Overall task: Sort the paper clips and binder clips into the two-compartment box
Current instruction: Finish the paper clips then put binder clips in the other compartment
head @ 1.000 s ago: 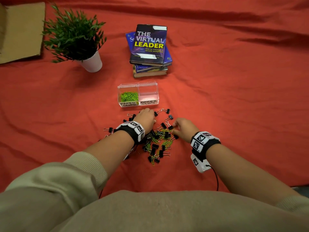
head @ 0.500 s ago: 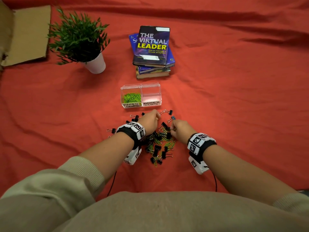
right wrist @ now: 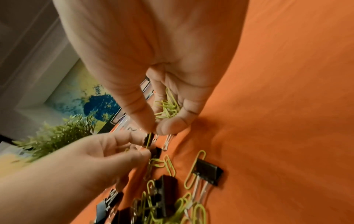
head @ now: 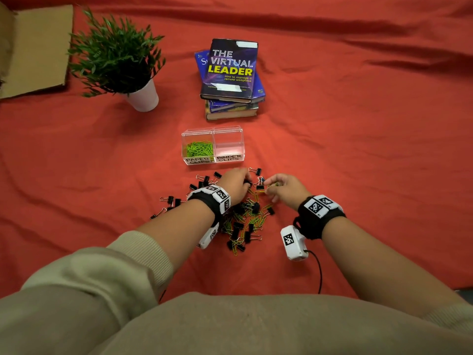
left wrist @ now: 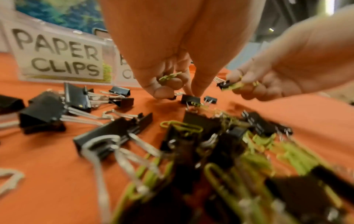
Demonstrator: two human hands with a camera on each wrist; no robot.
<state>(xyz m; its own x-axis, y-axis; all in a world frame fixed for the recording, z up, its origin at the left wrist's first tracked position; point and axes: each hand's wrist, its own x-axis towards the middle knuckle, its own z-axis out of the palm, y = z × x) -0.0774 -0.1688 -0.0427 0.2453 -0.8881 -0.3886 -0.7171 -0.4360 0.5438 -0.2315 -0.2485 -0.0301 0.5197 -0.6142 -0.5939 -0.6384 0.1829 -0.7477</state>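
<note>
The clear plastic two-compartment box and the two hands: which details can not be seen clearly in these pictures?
- Clear plastic two-compartment box, left wrist view: the left hand covers most of the BINDER CLIPS label.
- Mixed pile of black binder clips and green paper clips, head view: the left forearm hides part; single clips too tangled to count.
- Right hand, right wrist view: holds green paper clips; number unclear.
- Lower books in the stack of books, head view: titles covered.
</note>
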